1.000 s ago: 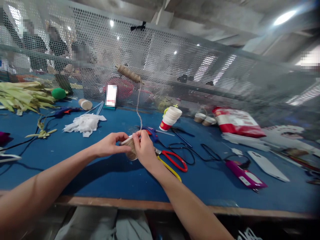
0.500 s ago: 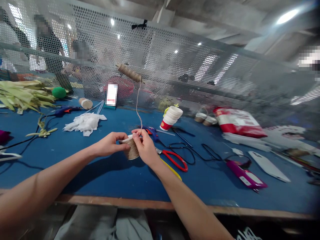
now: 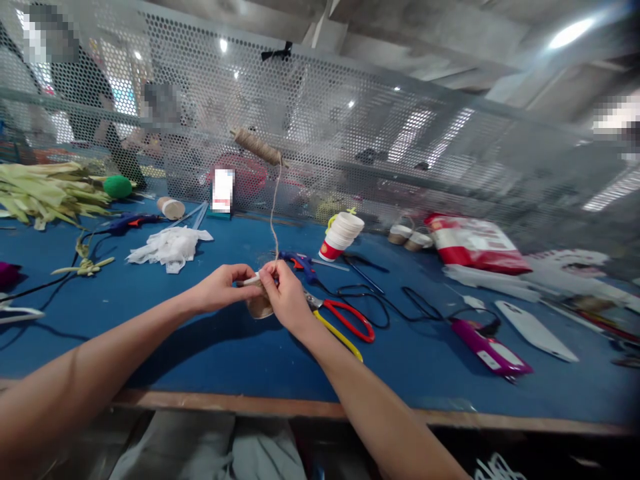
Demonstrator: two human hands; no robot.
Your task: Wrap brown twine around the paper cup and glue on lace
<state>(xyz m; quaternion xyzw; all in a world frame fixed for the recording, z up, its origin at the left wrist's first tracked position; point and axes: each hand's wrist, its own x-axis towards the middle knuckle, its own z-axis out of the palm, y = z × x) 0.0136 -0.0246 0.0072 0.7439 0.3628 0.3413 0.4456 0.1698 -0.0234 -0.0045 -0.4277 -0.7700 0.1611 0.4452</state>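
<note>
My left hand grips a small paper cup wrapped in brown twine, holding it above the blue table. My right hand is pinched on the twine strand at the cup's rim. That strand runs up to a twine spool hung on the perforated metal screen. Most of the cup is hidden behind my right hand's fingers.
Red-and-yellow scissors lie just right of my hands, with a blue glue gun, black cables and a stack of paper cups beyond. White scraps, green leaves, a purple tool and a red bag lie around. People stand behind the screen.
My right hand has shifted slightly left and up over the cup, covering more of it. The twine strand hangs a little straighter. My left hand has barely moved.
</note>
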